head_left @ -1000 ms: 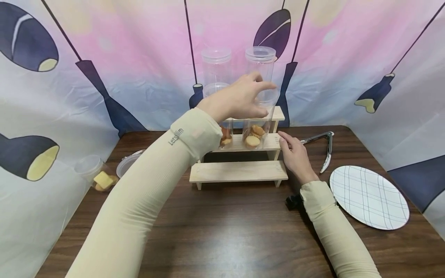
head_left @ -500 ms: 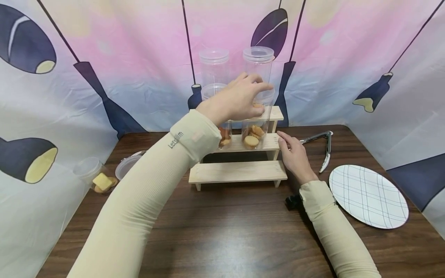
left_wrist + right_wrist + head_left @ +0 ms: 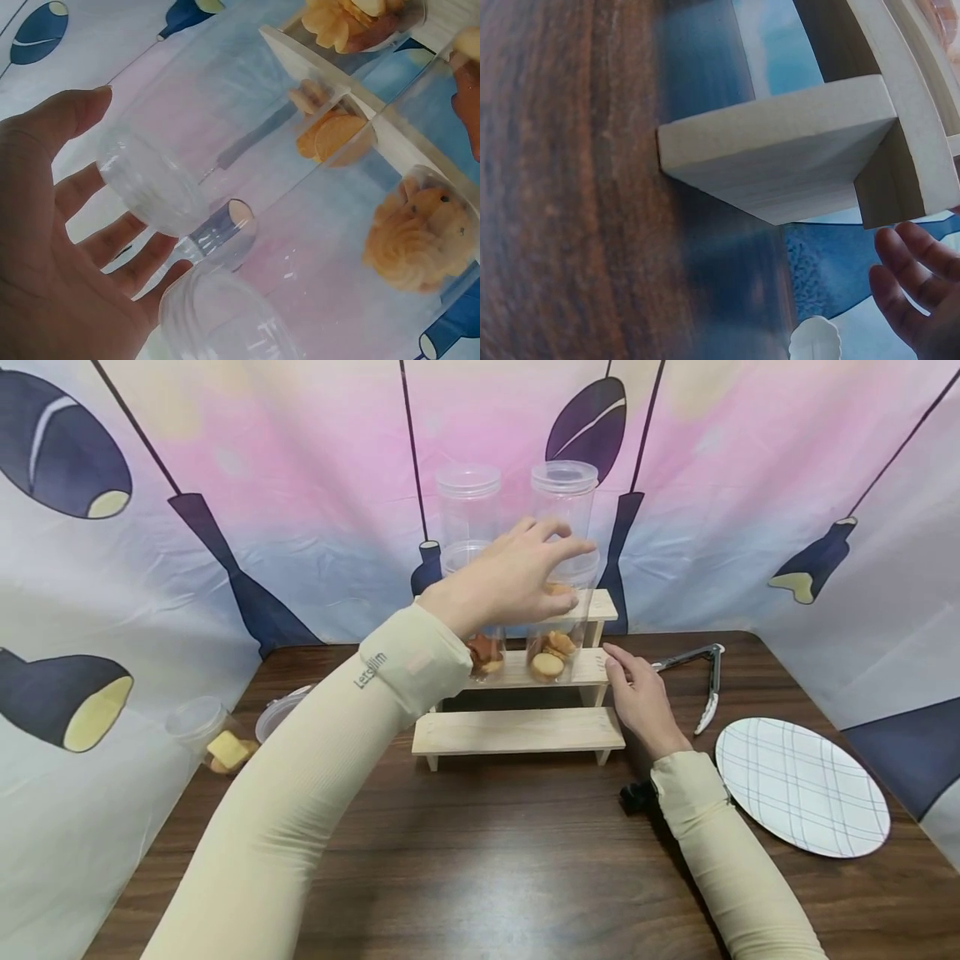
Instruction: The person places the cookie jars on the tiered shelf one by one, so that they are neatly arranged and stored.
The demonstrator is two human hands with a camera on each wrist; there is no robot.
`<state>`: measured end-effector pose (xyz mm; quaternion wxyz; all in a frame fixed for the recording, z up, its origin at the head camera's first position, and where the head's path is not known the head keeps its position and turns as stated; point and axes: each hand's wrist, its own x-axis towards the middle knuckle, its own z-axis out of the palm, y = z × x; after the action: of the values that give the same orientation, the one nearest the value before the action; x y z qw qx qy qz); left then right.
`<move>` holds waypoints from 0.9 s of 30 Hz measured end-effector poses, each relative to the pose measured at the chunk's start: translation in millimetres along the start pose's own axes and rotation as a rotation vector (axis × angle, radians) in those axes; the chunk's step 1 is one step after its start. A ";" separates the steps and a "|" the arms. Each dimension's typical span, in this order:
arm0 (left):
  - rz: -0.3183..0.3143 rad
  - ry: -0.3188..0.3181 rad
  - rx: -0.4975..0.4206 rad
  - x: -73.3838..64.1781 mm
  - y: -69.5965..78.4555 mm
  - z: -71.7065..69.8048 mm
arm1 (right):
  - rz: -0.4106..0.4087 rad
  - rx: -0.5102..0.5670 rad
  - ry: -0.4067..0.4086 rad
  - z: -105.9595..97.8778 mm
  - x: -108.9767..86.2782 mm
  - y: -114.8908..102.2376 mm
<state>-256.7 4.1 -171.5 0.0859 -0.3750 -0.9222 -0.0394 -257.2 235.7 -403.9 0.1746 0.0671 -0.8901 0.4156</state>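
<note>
A stepped wooden shelf (image 3: 517, 731) carries clear lidded jars with cookies in them. My left hand (image 3: 513, 577) reaches around the top of the front right jar (image 3: 555, 635) on the middle step. In the left wrist view, the thumb and spread fingers of the left hand (image 3: 71, 240) stand either side of a jar lid (image 3: 150, 184), the thumb apart from it. Behind stand two taller-looking jars, one at the left (image 3: 468, 485) and one at the right (image 3: 566, 481). Loosely bent fingers of my right hand (image 3: 641, 702) rest at the shelf's right end.
At the left of the table stands another clear jar (image 3: 198, 722) with cookies, beside a loose lid (image 3: 277, 714) partly behind the left sleeve. Tongs (image 3: 712, 681) lie behind a white checked plate (image 3: 802, 785) on the right. A patterned curtain (image 3: 330, 527) hangs behind.
The left hand shifts only slightly around the jar top; its thumb and fingers stay spread. Right hand, shelf and jars keep their places, with a small sway of the view.
</note>
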 end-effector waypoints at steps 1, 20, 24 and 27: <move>0.012 0.017 -0.006 -2.8 0.4 -0.2 | 0.000 -0.001 0.001 -0.5 0.1 0.3; 0.144 0.310 -0.140 -144.3 -41.6 -12.4 | 0.010 -0.002 0.008 -5.3 0.2 2.5; 0.084 0.350 -0.123 -181.1 -61.0 -11.1 | 0.010 -0.002 0.007 -5.2 -0.9 2.2; 0.008 0.347 -0.127 -208.6 -75.8 -6.0 | 0.010 -0.001 0.005 -5.0 -1.2 2.2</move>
<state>-162.0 -193.8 -205.5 0.2199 -0.3709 -0.8877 -0.1612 -255.4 240.9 -402.9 0.1747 0.0617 -0.8903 0.4161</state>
